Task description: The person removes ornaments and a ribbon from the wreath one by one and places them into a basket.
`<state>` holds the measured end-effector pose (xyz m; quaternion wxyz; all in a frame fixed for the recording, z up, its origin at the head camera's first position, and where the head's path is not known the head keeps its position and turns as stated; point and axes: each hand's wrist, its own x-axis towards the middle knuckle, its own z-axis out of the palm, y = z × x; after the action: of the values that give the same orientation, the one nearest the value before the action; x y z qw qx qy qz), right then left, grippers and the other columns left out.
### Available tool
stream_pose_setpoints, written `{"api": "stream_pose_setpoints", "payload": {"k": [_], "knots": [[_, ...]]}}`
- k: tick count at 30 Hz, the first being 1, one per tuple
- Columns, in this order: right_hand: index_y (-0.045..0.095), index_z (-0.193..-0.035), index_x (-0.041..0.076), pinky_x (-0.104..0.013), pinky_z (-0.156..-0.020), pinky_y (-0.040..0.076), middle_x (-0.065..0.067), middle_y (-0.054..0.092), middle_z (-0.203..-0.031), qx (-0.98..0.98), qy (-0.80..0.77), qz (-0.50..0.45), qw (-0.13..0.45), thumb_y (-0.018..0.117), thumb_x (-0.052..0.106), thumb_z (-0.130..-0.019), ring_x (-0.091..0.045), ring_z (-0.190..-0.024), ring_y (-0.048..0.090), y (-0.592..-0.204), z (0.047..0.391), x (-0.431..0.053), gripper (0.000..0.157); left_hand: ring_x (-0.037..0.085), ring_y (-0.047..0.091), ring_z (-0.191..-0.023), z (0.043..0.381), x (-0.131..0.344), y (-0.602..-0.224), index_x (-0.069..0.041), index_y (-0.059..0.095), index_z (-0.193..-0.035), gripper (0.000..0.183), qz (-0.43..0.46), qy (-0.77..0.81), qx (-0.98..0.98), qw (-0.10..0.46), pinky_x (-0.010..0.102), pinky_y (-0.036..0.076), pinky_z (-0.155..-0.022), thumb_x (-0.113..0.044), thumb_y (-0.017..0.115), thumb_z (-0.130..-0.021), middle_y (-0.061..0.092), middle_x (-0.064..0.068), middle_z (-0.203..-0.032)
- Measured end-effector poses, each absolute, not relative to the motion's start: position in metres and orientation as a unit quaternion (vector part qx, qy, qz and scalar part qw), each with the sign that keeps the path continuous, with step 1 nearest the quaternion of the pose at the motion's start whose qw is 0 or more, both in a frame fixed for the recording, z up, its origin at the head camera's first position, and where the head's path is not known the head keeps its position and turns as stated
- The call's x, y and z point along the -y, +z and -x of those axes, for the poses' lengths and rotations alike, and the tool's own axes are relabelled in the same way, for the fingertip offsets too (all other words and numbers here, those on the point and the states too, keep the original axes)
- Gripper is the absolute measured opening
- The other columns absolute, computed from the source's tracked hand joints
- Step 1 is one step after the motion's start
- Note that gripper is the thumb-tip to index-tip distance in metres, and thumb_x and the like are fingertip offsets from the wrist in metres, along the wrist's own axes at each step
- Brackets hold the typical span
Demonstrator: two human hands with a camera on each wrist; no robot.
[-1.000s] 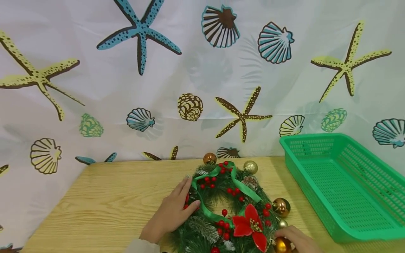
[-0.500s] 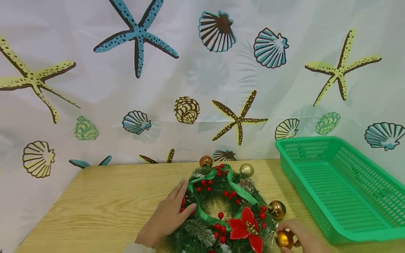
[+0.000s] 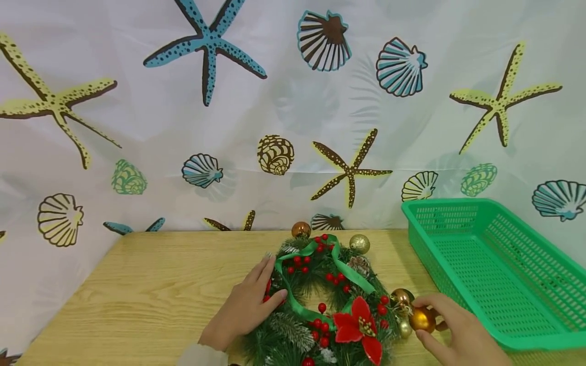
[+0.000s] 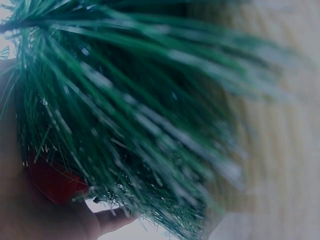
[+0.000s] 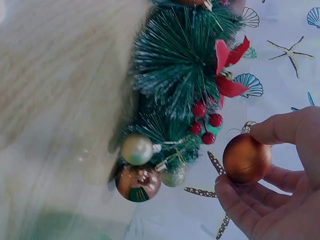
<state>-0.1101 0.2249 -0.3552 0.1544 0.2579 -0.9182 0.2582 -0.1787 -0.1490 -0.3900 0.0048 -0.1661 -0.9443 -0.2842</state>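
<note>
A green wreath (image 3: 293, 330) with red berries, a red poinsettia (image 3: 361, 328) and a green ribbon (image 3: 352, 278) lies on the wooden table. My left hand (image 3: 242, 310) rests on its left side, fingers extended and thumb over the greenery. In the left wrist view, pine needles (image 4: 130, 110) cover most of that hand's work. Off the wreath's right edge, my right hand (image 3: 458, 330) pinches an orange Christmas bauble (image 3: 422, 320) between thumb and fingertips. The right wrist view shows this bauble (image 5: 247, 159) apart from the greenery, a thin loop at its top.
A green plastic basket (image 3: 494, 343) stands at the right, close to my right hand. Copper (image 3: 301, 229) and glittery gold baubles (image 3: 359, 244) sit at the wreath's far edge. A shiny brown bauble (image 3: 402, 297) and a small gold one (image 3: 405, 328) hang at its right.
My right hand has moved up and to the right, carrying the orange bauble away from the wreath's lower right edge. My left hand stays on the wreath.
</note>
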Motion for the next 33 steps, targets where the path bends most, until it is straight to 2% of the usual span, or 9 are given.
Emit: {"api": "stream_pose_setpoints", "payload": {"k": [4, 11, 19, 27, 33], "knots": [[0.06, -0.107, 0.013, -0.019, -0.056, 0.048, 0.009, 0.058, -0.095, 0.914, 0.253, -0.257, 0.186, 0.079, 0.0, -0.073, 0.006, -0.076, 0.05, -0.35, 0.113, -0.227, 0.04, 0.038, 0.022, -0.144, 0.178, 0.149, -0.389, -0.011, 0.012, -0.154, 0.078, 0.166, -0.283, 0.945, 0.001, 0.065, 0.031, -0.104, -0.053, 0.043, -0.098, 0.013, 0.013, -0.16], [0.061, -0.108, 0.008, -0.019, -0.055, 0.049, 0.002, 0.061, -0.098, 0.913, 0.257, -0.252, 0.192, 0.079, -0.004, -0.071, 0.007, -0.078, 0.052, -0.343, 0.118, -0.235, 0.043, 0.038, 0.021, -0.144, 0.178, 0.15, -0.391, -0.012, 0.012, -0.155, 0.078, 0.168, -0.28, 0.945, -0.006, 0.067, 0.03, -0.103, -0.055, 0.042, -0.097, 0.012, 0.012, -0.16], [0.059, -0.106, 0.007, -0.018, -0.053, 0.049, 0.003, 0.059, -0.093, 0.904, 0.228, -0.261, 0.249, 0.079, -0.01, -0.066, 0.005, -0.075, 0.054, -0.327, 0.131, -0.249, 0.047, 0.038, 0.022, -0.144, 0.176, 0.152, -0.389, -0.011, 0.013, -0.155, 0.077, 0.165, -0.285, 0.944, -0.004, 0.065, 0.031, -0.104, -0.053, 0.043, -0.098, 0.013, 0.013, -0.16], [0.06, -0.106, 0.005, -0.019, -0.054, 0.05, 0.001, 0.061, -0.092, 0.908, 0.205, -0.258, 0.257, 0.079, -0.009, -0.067, 0.007, -0.074, 0.052, -0.31, 0.144, -0.263, 0.045, 0.038, 0.022, -0.143, 0.179, 0.152, -0.387, -0.011, 0.013, -0.155, 0.077, 0.165, -0.281, 0.945, 0.004, 0.066, 0.032, -0.103, -0.054, 0.043, -0.098, 0.013, 0.013, -0.16], [0.06, -0.104, 0.006, -0.02, -0.057, 0.051, -0.002, 0.061, -0.093, 0.931, 0.179, -0.222, 0.227, 0.078, -0.002, -0.074, 0.004, -0.072, 0.051, -0.295, 0.151, -0.272, 0.036, 0.037, 0.022, -0.144, 0.178, 0.15, -0.388, -0.012, 0.013, -0.155, 0.077, 0.162, -0.276, 0.947, -0.001, 0.069, 0.031, -0.101, -0.055, 0.042, -0.097, 0.013, 0.012, -0.16]]}}
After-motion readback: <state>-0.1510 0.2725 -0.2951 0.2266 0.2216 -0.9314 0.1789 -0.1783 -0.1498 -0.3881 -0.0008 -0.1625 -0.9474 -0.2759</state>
